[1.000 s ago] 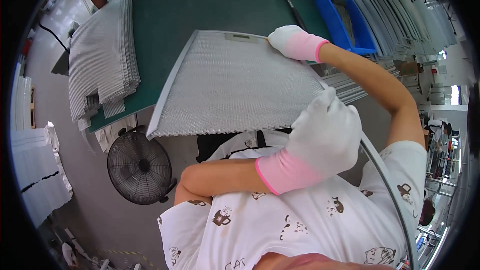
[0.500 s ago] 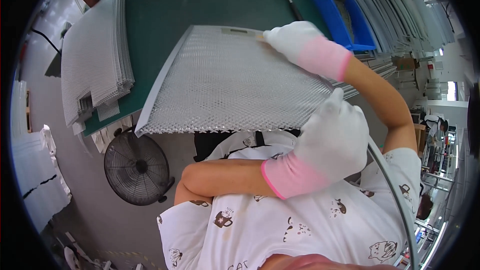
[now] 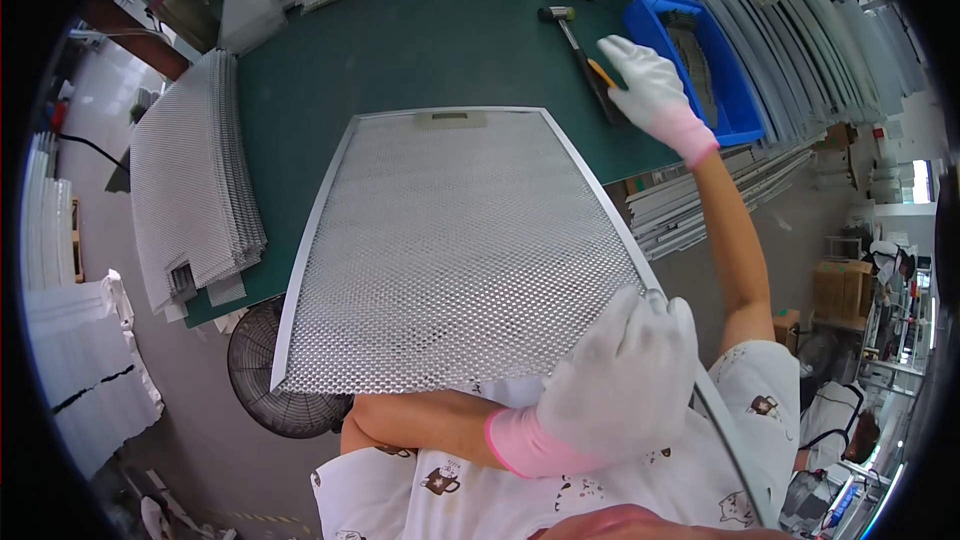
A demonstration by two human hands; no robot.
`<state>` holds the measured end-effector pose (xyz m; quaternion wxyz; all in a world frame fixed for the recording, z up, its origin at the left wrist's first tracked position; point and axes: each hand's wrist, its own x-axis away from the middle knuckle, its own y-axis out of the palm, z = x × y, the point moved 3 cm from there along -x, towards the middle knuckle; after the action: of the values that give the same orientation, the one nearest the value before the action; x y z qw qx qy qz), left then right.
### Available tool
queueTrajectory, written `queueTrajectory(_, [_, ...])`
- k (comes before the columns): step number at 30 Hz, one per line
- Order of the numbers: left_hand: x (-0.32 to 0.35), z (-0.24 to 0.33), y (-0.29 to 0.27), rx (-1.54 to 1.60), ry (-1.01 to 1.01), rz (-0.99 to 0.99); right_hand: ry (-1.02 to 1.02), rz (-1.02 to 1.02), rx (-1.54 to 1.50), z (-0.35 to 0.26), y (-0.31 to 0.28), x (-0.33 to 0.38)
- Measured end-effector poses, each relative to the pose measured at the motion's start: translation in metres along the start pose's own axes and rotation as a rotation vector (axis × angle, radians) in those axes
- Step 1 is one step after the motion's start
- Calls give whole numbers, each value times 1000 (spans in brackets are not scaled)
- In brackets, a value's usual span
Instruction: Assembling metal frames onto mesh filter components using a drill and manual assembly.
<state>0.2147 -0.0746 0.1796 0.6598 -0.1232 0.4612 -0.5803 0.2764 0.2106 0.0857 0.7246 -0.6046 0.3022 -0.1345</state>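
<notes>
A silver mesh filter panel [image 3: 450,240] lies tilted toward me, partly over the bench edge. Pale metal strip runs along its left, far and right sides, with a small plate in the far rim. At the right edge my left hand [image 3: 625,380], white-gloved with a pink cuff, is closed on the metal frame strip [image 3: 715,405], which continues past the hand toward me. My gloved right hand [image 3: 650,85] is off the panel, its fingers stretched apart. Beside its thumb is a slim orange stick [image 3: 601,72], along the handle of a hammer [image 3: 580,55]; its contact with the hand is unclear.
A blue bin [image 3: 735,100] with small metal pieces stands at the right of the green bench [image 3: 420,50]. Stacked mesh sheets [image 3: 190,170] line the left edge. Long metal strips [image 3: 715,200] lie right, below the bin. A floor fan [image 3: 275,370] stands under the bench's near-left edge.
My right hand has left the panel's far edge and moved right, to the hammer; its fingers have spread. The panel now faces the view more squarely. The left hand stays at its right edge.
</notes>
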Motion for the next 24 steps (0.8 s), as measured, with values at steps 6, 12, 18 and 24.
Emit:
queueTrajectory(6, [-70,9,-38,-212,39,439,584,-450,-865,-137,-182,32])
queueTrajectory(12, [-83,-51,-57,-572,113,553,267,179,-1267,-67,-109,-38])
queueTrajectory(18, [-92,-167,-132,-765,287,1079,165,449,-1537,-54,-50,-45])
queueTrajectory(24, [-77,-203,-153,88,259,1141,207,564,-1680,-42,-27,-48])
